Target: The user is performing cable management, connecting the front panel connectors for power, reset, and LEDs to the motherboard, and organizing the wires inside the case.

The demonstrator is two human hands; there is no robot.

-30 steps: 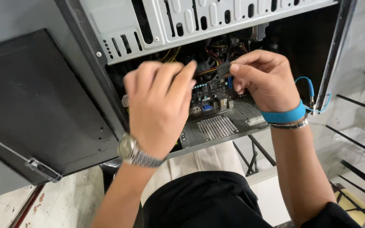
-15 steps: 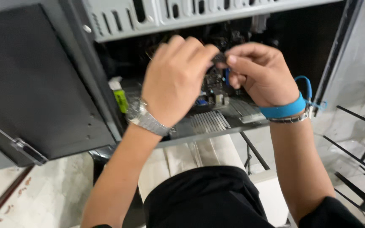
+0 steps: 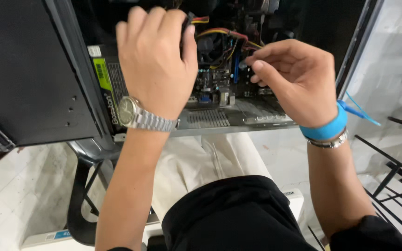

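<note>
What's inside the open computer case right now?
Inside the computer case: a circuit board and coloured wires. The left hand and right hand cover parts; the upper interior is dark.

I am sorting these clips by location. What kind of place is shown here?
Probably a computer repair workspace. Both hands, the left hand and the right hand, work inside an open computer case with its circuit board and coloured cables exposed, and a blue wrist strap is worn.

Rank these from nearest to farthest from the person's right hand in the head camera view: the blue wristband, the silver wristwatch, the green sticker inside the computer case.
From the right hand:
1. Blue wristband, on that same wrist, just below the hand.
2. Silver wristwatch, on the left wrist, across the open case.
3. Green sticker, farthest left, on the case's inner wall beyond the watch.
</note>
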